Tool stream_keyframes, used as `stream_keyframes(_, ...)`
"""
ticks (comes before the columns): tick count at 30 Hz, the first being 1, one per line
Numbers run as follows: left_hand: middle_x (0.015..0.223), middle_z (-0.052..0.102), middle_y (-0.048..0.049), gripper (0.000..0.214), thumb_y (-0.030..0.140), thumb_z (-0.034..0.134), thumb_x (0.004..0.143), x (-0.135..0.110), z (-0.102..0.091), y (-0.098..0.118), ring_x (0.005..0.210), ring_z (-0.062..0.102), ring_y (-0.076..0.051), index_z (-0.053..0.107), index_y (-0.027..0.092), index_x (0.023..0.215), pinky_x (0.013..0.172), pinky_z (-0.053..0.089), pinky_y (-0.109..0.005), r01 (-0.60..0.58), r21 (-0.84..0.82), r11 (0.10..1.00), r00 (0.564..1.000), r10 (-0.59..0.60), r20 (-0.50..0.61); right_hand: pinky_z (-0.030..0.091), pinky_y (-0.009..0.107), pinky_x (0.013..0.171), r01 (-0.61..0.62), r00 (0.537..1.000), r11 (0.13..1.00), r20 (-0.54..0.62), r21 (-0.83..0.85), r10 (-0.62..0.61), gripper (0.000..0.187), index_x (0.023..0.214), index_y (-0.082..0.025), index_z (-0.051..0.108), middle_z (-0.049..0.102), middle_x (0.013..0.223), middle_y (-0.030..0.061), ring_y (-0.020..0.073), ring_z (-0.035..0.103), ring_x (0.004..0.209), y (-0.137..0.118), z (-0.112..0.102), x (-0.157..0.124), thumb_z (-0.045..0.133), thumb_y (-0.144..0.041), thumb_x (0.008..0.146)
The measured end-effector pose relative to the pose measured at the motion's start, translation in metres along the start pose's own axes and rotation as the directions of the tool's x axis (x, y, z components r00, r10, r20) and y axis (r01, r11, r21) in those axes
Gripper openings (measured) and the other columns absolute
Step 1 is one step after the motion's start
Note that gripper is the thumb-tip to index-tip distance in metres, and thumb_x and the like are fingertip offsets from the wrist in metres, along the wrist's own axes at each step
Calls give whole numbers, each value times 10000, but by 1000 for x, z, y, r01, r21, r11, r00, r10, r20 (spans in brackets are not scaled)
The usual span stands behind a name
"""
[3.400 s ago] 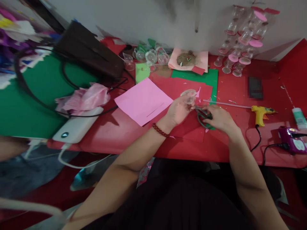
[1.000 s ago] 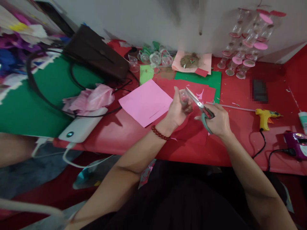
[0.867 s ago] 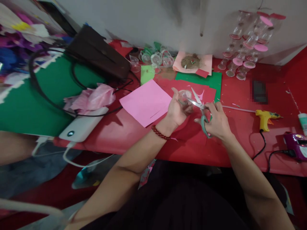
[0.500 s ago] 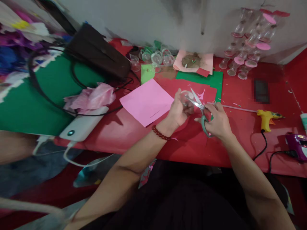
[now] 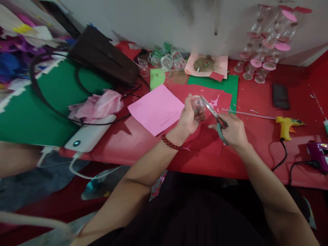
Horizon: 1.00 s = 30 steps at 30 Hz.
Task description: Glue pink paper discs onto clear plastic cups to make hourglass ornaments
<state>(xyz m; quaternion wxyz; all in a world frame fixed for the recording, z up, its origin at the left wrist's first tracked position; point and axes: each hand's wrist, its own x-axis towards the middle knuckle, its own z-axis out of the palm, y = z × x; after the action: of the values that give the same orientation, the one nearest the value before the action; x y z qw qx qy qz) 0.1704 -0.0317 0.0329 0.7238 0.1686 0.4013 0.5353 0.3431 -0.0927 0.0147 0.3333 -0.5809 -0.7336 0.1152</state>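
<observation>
My left hand (image 5: pixel 190 118) is closed round a clear plastic piece (image 5: pixel 197 103), which looks like the cut top of a bottle. Green-handled scissors (image 5: pixel 210 108) are gripped in my right hand (image 5: pixel 232 129). Their blades are closed together and the tips lie at the right rim of the plastic piece; whether they touch it I cannot tell. Below both hands lies red paper (image 5: pixel 205 143). A pink sheet (image 5: pixel 156 109) with a slit near its lower edge rests left of my left hand.
A yellow glue gun (image 5: pixel 284 128) lies on the right, a pink strip running towards it. Stacked clear bottle pieces (image 5: pixel 265 51) stand at the back right. More plastic pieces (image 5: pixel 166 62) sit at the back. At the left are a dark bag (image 5: pixel 102 54) and a white power bank (image 5: pixel 89 135).
The scissor blades have swung from spread apart to closed, at the rim of the plastic piece. My right hand has tightened on the handles. My left hand has barely moved.
</observation>
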Motion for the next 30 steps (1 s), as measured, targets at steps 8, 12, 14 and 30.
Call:
stream_keyframes(8, 511, 489, 32, 555, 613, 493, 1060, -2, 3, 3, 419, 450, -93, 571, 212, 684, 432, 380, -228, 40, -19, 999, 999, -40, -29, 433, 325, 607, -88, 996, 984, -7, -155, 88, 473, 1145, -220, 737, 661, 1150, 129, 265, 667, 881, -9, -8, 0, 703, -608, 876)
stream_keyframes(12, 535, 525, 25, 519, 578, 490, 1067, -4, 5, 1, 435, 477, -101, 583, 214, 709, 469, 425, -238, 30, -41, 999, 999, -31, -22, 501, 356, 653, -77, 997, 988, -6, -134, 77, 438, 1135, -228, 734, 647, 1116, 124, 274, 658, 912, -9, -4, -1, 692, -594, 898)
stream_keyframes(14, 553, 550, 20, 502, 581, 495, 1064, -5, 6, 0, 460, 516, -109, 599, 216, 736, 491, 449, -238, 1, -43, 999, 1000, -2, -24, 534, 374, 706, -56, 998, 995, -10, -86, 55, 404, 1104, -229, 736, 649, 1069, 110, 258, 644, 894, -8, -2, -1, 693, -583, 914)
stream_keyframes(30, 560, 523, 27, 540, 655, 496, 1046, 0, 2, -2, 468, 488, -97, 583, 218, 741, 495, 442, -227, -98, -5, 995, 995, 98, -12, 497, 342, 718, -60, 997, 998, -48, -2, 59, 336, 995, -228, 752, 714, 923, 77, 226, 646, 809, -6, 1, 0, 709, -552, 915)
